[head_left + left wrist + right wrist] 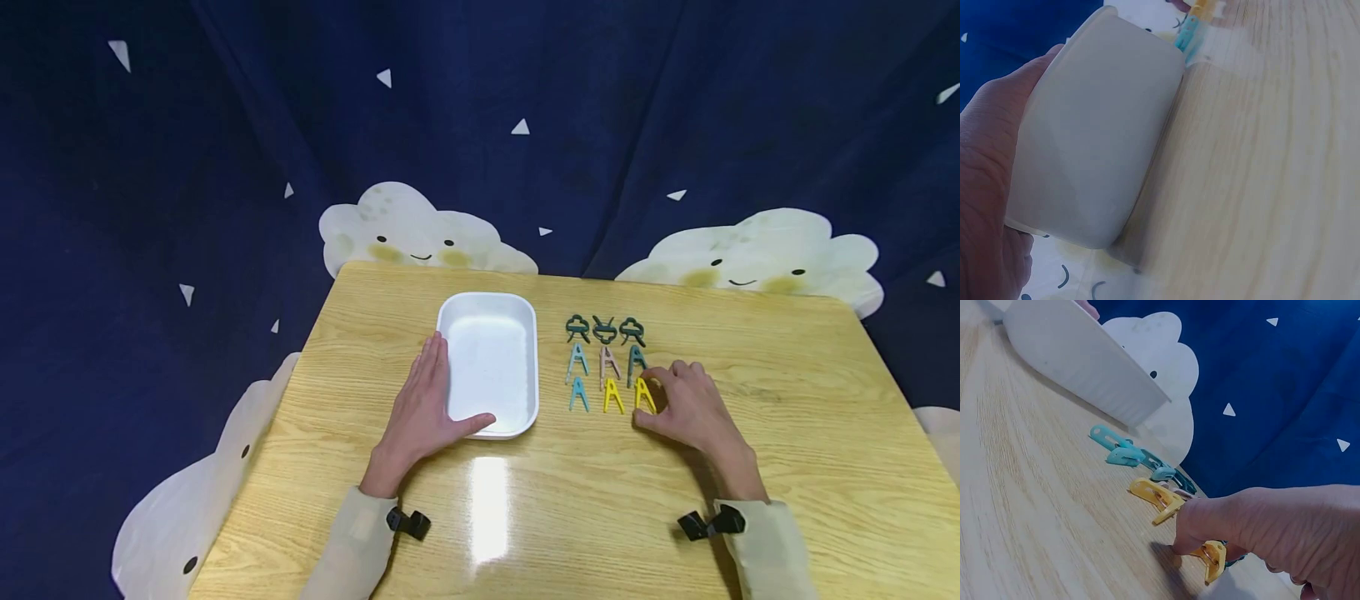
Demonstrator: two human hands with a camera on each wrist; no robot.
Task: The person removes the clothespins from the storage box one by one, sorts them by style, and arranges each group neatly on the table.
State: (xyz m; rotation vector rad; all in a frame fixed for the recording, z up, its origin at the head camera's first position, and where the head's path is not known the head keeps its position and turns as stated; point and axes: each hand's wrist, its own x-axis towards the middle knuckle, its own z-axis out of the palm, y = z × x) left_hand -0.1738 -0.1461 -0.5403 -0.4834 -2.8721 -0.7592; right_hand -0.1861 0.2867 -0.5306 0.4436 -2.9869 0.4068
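A white rectangular tray [492,367] stands left of the clips. Along its left wall lie the straight fingers of my left hand [423,400], with the thumb across its near edge. My right hand [688,408] has thumb and index finger curled round a yellow clothespin [645,395] at the near right end of the rows; the thumb hides part of that clothespin [1213,561] in the right wrist view. Beside it lie another yellow clothespin [613,396] and a blue one [578,393]. Behind are a light blue [577,360], a pink [608,363] and a dark green clothespin [637,360].
Farthest back in the rows are three dark flower-shaped clips [604,330]. Everything sits on a wooden table [585,517]. A dark blue curtain [585,100] with white triangles and clouds hangs behind the table's far edge.
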